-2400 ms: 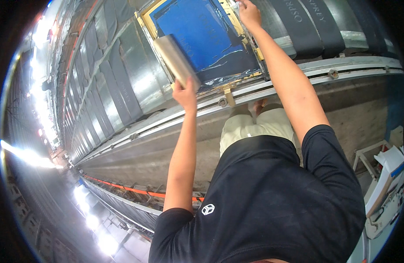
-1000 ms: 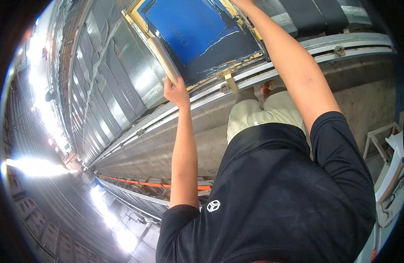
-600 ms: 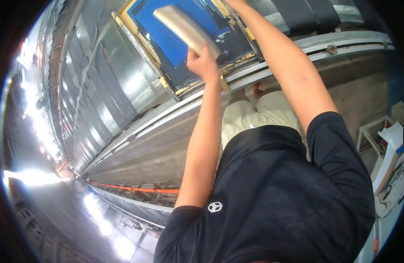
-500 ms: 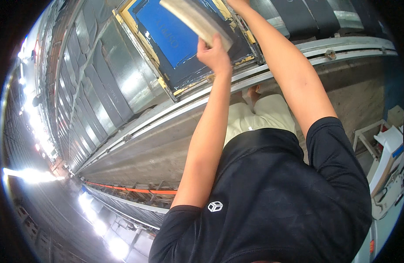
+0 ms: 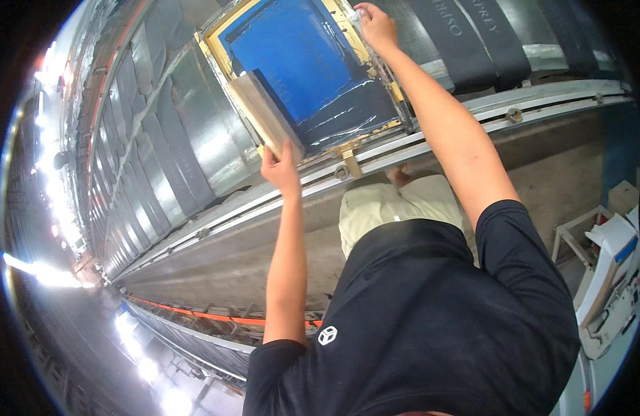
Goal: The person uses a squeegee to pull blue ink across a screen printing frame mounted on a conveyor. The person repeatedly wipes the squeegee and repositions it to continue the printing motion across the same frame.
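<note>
Long metal table (image 5: 219, 114) beneath the fingers, dark strips (image 5: 460, 48) laid across on both sides; bright lights (image 5: 46, 272) well to the left. Flat tan bar (image 5: 261, 111), dark-edged, slanting, near end gripped by left fingers (image 5: 287, 152). Just ahead, yellow-edged frame (image 5: 210, 52) containing blue panel (image 5: 282, 52) and glossy dark film (image 5: 347, 114). Right fingers (image 5: 365, 8) bent at frame's right edge; firmness of grip impossible to tell.

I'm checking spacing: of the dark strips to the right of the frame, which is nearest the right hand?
The leftmost dark strip right of the frame; the other dark strips there lie farther right, beyond it from the right hand.
</note>
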The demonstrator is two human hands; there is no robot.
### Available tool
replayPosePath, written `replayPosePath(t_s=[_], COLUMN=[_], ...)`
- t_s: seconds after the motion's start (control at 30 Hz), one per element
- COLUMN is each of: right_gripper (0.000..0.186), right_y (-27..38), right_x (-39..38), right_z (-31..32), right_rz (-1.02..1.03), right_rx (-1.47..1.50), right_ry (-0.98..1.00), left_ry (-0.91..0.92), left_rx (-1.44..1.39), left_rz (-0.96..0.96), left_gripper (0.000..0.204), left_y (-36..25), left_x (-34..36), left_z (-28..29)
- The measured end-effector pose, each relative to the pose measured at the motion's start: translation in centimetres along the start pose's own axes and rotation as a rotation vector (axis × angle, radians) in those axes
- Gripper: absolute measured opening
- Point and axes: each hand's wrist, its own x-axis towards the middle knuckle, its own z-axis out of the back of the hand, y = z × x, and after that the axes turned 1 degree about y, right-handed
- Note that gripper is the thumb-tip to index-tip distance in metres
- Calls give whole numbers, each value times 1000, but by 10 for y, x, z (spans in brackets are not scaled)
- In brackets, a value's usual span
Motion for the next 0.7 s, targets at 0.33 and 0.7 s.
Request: replayPosePath(t_s=[0.33, 0.7], right_gripper=[21, 25], right_y=[42, -7], right_x=[-12, 99], right_z=[18, 150], right_rz=[-40, 211], right_rx=[60, -168], right_ry=[50, 133], left_ry=[210, 399], left_rx=[563, 579], left_rz=[-320, -441], left_gripper=[45, 65], left_y=[-13, -64], left_x=[-26, -76], left_z=[-9, -128])
